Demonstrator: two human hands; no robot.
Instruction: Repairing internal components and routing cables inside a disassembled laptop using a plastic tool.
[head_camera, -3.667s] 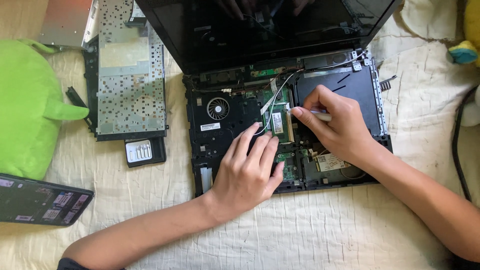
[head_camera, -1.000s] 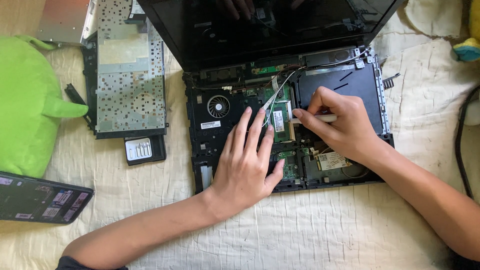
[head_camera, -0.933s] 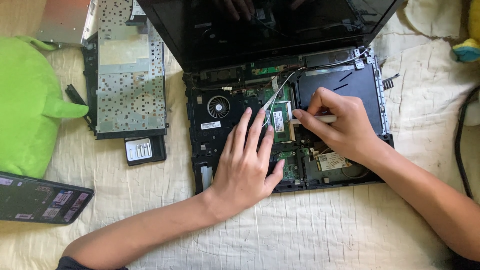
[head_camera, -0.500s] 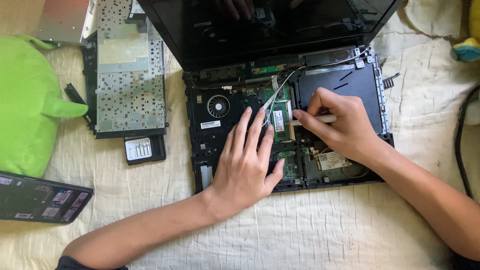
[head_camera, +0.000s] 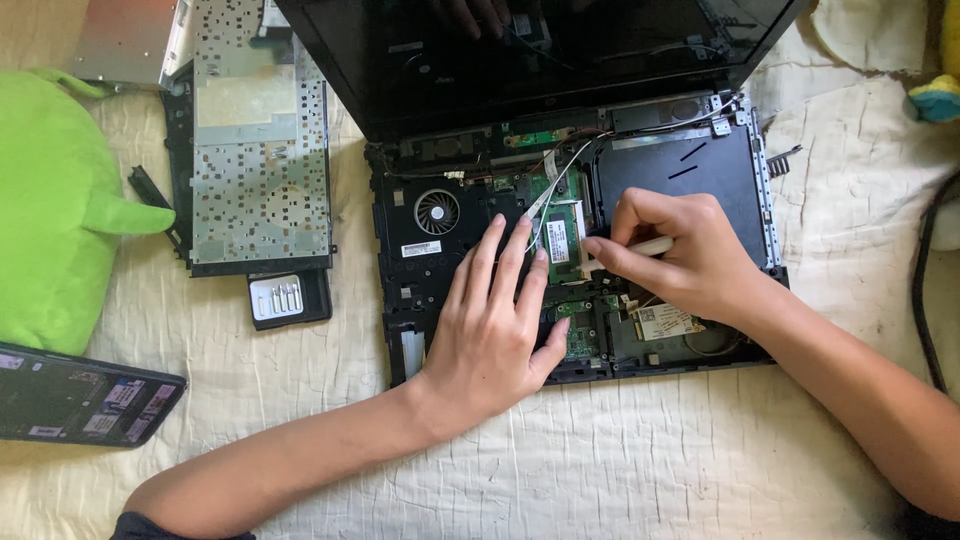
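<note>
The left hand (head_camera: 487, 335) is lying flat, fingers spread open, on the opened laptop base (head_camera: 440, 270) on the bed sheet (head_camera: 640, 460). The right hand (head_camera: 680, 255) is gripping a white tool (head_camera: 650, 247), its tip at the green memory module (head_camera: 562, 238) beside the fan (head_camera: 437, 211).

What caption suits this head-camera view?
Left hand steadies an opened laptop while the right hand works a white tool inside.

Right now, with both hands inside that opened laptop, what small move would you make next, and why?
Probably a slight nudge of the white tool at the edge of the green card. The right hand pinches the tool with its tip at that card, and the left hand lies flat on the laptop base, fingers beside the card, seemingly steadying it.
</note>
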